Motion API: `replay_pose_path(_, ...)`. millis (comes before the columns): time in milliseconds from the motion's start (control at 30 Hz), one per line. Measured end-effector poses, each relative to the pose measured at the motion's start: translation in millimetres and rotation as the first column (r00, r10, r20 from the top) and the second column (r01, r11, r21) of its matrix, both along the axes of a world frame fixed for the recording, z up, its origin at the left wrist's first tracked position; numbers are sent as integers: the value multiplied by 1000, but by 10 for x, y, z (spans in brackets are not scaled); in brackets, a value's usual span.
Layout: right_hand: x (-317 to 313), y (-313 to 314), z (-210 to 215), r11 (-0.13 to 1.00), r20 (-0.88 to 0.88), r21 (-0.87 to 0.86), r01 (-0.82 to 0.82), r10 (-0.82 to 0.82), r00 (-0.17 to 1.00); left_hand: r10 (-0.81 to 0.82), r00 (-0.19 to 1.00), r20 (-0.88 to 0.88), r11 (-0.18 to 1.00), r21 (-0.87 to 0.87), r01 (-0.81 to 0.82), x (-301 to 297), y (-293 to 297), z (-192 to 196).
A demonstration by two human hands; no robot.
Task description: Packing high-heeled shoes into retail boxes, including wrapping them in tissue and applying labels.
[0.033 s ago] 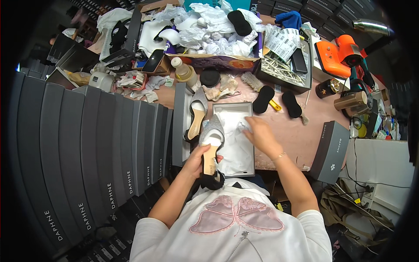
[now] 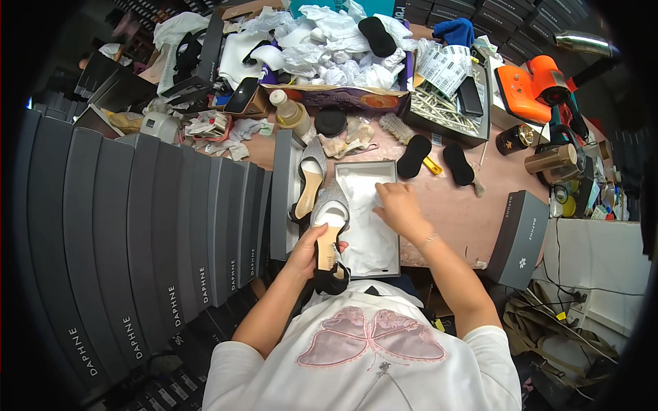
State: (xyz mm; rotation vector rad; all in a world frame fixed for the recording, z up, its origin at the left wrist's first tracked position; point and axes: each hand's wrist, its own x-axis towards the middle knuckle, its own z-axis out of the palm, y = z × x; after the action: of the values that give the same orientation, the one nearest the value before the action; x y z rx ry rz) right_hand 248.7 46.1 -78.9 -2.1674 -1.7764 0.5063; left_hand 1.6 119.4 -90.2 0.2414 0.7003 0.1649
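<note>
My left hand (image 2: 306,252) grips a silver slingback shoe (image 2: 333,207) with a beige insole and a black heel strap. White stuffing sits in the shoe's toe. Its matching shoe (image 2: 310,181) lies just to the left, on a grey box part (image 2: 282,205). An open shoebox (image 2: 396,233), lined with white tissue paper (image 2: 363,240), stands in front of me. Over the box's right side, my right hand (image 2: 401,209) has its fingers bent at the tissue paper. What lies between those fingertips is hidden.
Grey shoeboxes (image 2: 147,226) form a long row at left. A closed shoebox (image 2: 519,240) rests at right. Behind are a carton of crumpled paper (image 2: 336,55), a bottle (image 2: 291,115), black insole-shaped pads (image 2: 415,156), a box of white sticks (image 2: 442,113) and an orange device (image 2: 524,89).
My right hand has moved slightly left over the shoebox. A small whitish piece at its fingertips no longer shows. The held shoe has shifted a little left.
</note>
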Motion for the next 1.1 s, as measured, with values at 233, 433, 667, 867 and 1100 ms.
replay_pose_path(233, -110, 1, -156, 996, 12, 85, 23, -25, 1000, 190, 975, -118, 953, 262, -154, 119, -190, 129)
replay_pose_path(433, -437, -260, 317, 892, -825, 105, 441, -169, 539, 130, 989, -73, 961, 257, -107, 245, -369, 195)
replay_pose_path(667, -529, -500, 487, 919, -232, 384, 90, 2, 973, 77, 993, -95, 919, 393, -34, 424, -538, 92)
replay_pose_path(867, -550, -615, 139, 877, -517, 287, 385, -196, 833, 39, 998, -55, 832, 554, -2, 691, -613, 25)
replay_pose_path(1100, -127, -612, 165, 678, -774, -29, 735, -481, 413, -197, 979, -45, 845, 499, 193, 1021, -771, 105)
